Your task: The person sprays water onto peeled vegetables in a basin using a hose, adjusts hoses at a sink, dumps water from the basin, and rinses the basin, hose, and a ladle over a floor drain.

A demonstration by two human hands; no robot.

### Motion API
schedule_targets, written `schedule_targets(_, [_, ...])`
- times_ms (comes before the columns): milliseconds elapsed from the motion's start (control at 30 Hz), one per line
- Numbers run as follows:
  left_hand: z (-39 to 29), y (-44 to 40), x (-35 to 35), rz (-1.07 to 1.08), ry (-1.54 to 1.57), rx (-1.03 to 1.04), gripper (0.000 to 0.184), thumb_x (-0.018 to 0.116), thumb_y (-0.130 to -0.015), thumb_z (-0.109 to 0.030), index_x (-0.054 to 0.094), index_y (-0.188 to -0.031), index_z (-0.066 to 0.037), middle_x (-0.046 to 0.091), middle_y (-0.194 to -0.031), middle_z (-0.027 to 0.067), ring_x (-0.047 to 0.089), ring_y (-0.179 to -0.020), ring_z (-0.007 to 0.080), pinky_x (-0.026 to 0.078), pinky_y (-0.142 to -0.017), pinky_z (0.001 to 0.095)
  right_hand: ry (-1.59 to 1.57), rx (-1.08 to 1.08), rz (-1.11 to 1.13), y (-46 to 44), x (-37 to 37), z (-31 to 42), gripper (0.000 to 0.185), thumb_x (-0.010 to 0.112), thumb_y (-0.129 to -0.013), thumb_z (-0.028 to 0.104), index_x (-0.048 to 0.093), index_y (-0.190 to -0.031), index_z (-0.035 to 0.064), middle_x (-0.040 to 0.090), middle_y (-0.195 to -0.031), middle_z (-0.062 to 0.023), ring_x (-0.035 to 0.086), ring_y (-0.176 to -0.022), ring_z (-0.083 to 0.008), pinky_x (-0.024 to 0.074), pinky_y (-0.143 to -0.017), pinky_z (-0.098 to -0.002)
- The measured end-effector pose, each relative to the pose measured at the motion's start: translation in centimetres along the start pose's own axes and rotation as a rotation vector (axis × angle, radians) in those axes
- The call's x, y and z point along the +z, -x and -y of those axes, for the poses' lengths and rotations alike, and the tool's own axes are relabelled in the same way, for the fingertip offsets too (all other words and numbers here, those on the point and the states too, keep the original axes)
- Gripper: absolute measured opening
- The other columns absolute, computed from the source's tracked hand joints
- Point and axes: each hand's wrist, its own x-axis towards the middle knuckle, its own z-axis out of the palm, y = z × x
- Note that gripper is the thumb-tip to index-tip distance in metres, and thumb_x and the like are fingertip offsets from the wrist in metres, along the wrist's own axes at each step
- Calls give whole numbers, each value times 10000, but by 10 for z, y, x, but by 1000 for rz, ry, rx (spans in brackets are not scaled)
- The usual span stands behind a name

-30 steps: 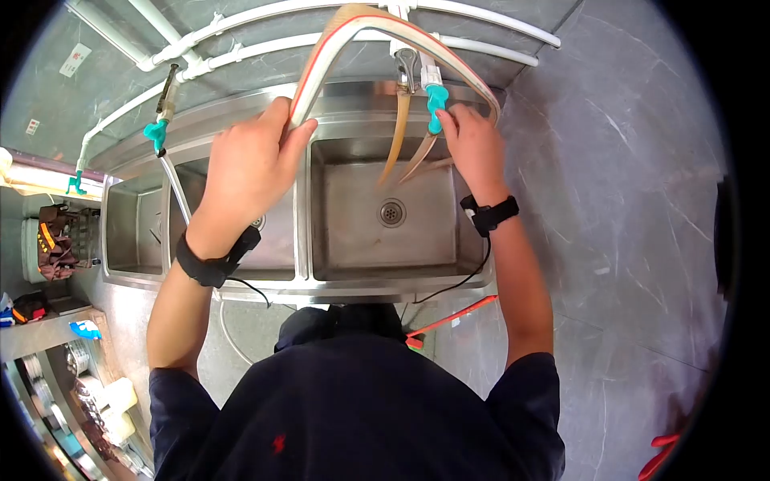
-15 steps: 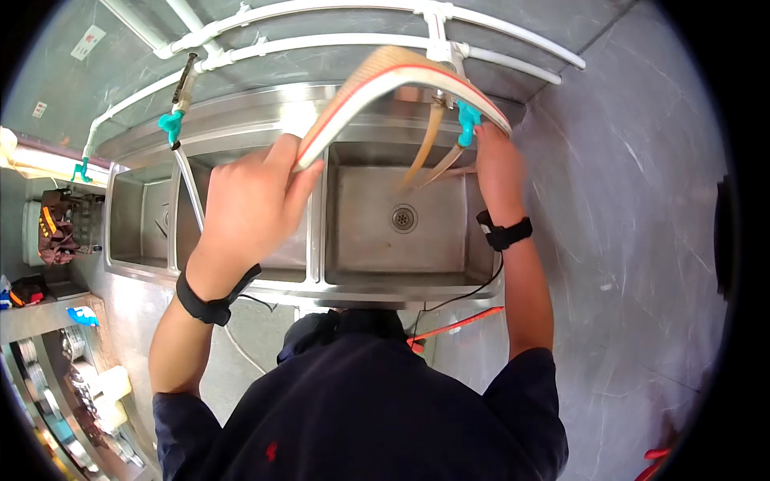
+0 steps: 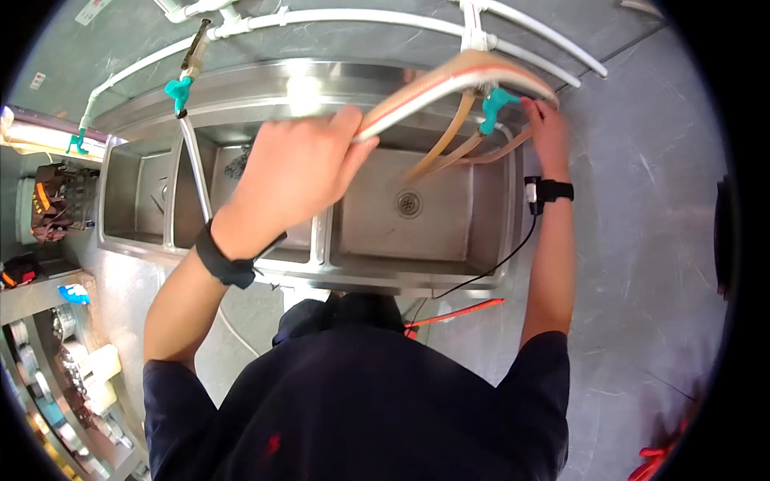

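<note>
A long tan-and-white object [image 3: 449, 86] with a ribbed tan face and a red line along its white edge arches between my two hands; its kind is unclear. My left hand [image 3: 301, 164] is closed around its left end, above the divider between sink bowls. At its right end, my right hand [image 3: 549, 136] has its fingers closed, close beside the teal tap [image 3: 496, 111]. Part of that grip is hidden. Below the object lies the right sink bowl [image 3: 377, 232] with a round drain [image 3: 408, 204]. Tan hoses [image 3: 449, 132] hang into this bowl from the tap area.
White pipes [image 3: 361, 18] run along the wall behind the sink. Another teal tap [image 3: 178, 92] with a pale hose [image 3: 192, 160] stands at left. A black cable [image 3: 489, 272] hangs from my right wrist across the sink front. Shelves [image 3: 64, 385] stand at lower left.
Both hands have moved to the right in view with the tan-and-white object, and my left hand is slightly higher. The view has shifted a little, bringing the sink and pipes higher.
</note>
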Motion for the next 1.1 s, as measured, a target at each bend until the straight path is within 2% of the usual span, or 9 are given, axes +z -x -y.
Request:
schedule_targets(200, [-8, -11, -27, -115, 42, 18, 238, 598, -870, -283, 533, -840, -57, 529, -552, 124, 543, -506, 338, 412, -465, 415, 95, 45, 61, 65, 20, 19, 348, 516, -910, 351, 634, -819, 37, 625, -742, -163, 590, -680, -350, 459, -621, -390])
schedule_targets(300, [-30, -15, -46, -122, 89, 153, 246, 597, -864, -311, 546, -836, -71, 513, -545, 110, 546, -500, 309, 418, -468, 392, -376, 101, 214, 147, 48, 112, 217, 600, -853, 242, 616, -943, 45, 637, -787, -129, 621, -736, -287, 477, -666, -375])
schedule_targets(433, [-89, -9, -55, -104, 141, 470, 134, 598, -763, -191, 560, -729, -68, 532, -530, 88, 579, -520, 269, 465, -479, 370, -786, -179, 193, 218, 129, 217, 584, 604, -873, 188, 328, -1374, 68, 411, -1340, -143, 607, -931, -236, 506, -774, -338])
schedule_targets(533, [-137, 32, -43, -121, 467, 575, 109, 584, -707, -113, 541, -638, -41, 502, -507, 82, 535, -465, 258, 419, -437, 369, -1068, 133, 303, 221, 138, 283, 485, 542, -925, 215, 378, -1358, 71, 392, -1372, -121, 608, -958, -208, 514, -761, -318])
schedule_targets(633, [-177, 91, -17, -99, 664, 637, 140, 582, -687, -108, 519, -706, 16, 482, -468, 82, 529, -392, 211, 397, -354, 339, -1342, 372, 143, 231, 132, 297, 234, 419, -955, 132, 542, -1116, 13, 596, -1125, -102, 631, -895, -174, 524, -690, -260])
schedule_targets(733, [-178, 144, -1, -76, 724, 724, 124, 589, -667, -88, 519, -684, 13, 486, -480, 82, 521, -394, 204, 397, -359, 333, -1341, 465, -132, 265, 96, 304, 182, 486, -934, 133, 582, -1049, 28, 623, -1027, -72, 619, -852, -144, 502, -664, -263])
schedule_targets(900, [-183, 215, 3, 156, 738, 825, 113, 604, -653, -72, 546, -708, 8, 548, -549, 91, 574, -471, 201, 429, -405, 316, -877, 580, 65, 410, 120, 292, 292, 502, -934, 146, 533, -1193, 17, 612, -1046, -47, 584, -883, -136, 458, -719, -246])
schedule_targets(967, [-192, 239, 11, 247, 774, 830, 133, 621, -650, -78, 575, -743, 5, 597, -604, 101, 614, -539, 198, 455, -451, 311, -1236, 715, 260, 456, 122, 305, 343, 517, -939, 215, 521, -1235, 43, 571, -1168, -55, 523, -1079, -120, 431, -868, -268])
schedule_targets(1100, [-203, 283, 24, 243, 787, 834, 120, 627, -663, -91, 584, -747, -17, 610, -616, 87, 630, -557, 204, 464, -460, 311, -1867, 993, 432, 490, 111, 371, 367, 532, -928, 179, 492, -1266, 41, 550, -1214, -63, 521, -1101, -143, 433, -900, -265])
